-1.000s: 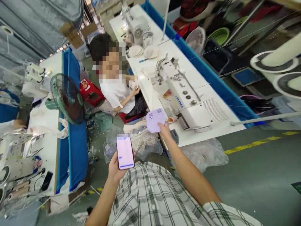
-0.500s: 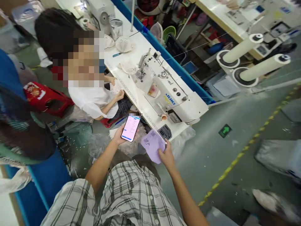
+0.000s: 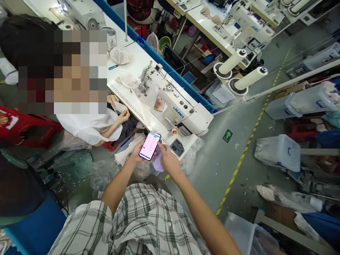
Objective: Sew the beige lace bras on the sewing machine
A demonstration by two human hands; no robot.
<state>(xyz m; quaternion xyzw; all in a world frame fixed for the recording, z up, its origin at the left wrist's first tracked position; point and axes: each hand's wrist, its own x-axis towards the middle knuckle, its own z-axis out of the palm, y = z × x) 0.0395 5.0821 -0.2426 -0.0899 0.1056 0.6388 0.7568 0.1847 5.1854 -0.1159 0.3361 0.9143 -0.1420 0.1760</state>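
My left hand (image 3: 137,155) holds a phone (image 3: 149,146) with a lit pinkish screen, its fingers wrapped round the back. My right hand (image 3: 167,159) is right beside the phone, one finger reaching to the screen's edge. The rest of that hand keeps a pale purple sheet of paper (image 3: 157,163) pinched under it, mostly hidden. Both hands hover in front of my plaid shirt, near the corner of a white sewing table (image 3: 138,67).
A white sewing machine (image 3: 170,102) stands on the table, with a seated person (image 3: 87,117) handling pale fabric beside it. Clear plastic bags (image 3: 106,170) lie on the floor. Thread cones (image 3: 239,71), storage boxes (image 3: 278,152) and a yellow floor line (image 3: 247,145) are to the right.
The view swung right and nearer to the seated person. My right hand brought the purple paper in under the phone, and a finger now reaches the screen.
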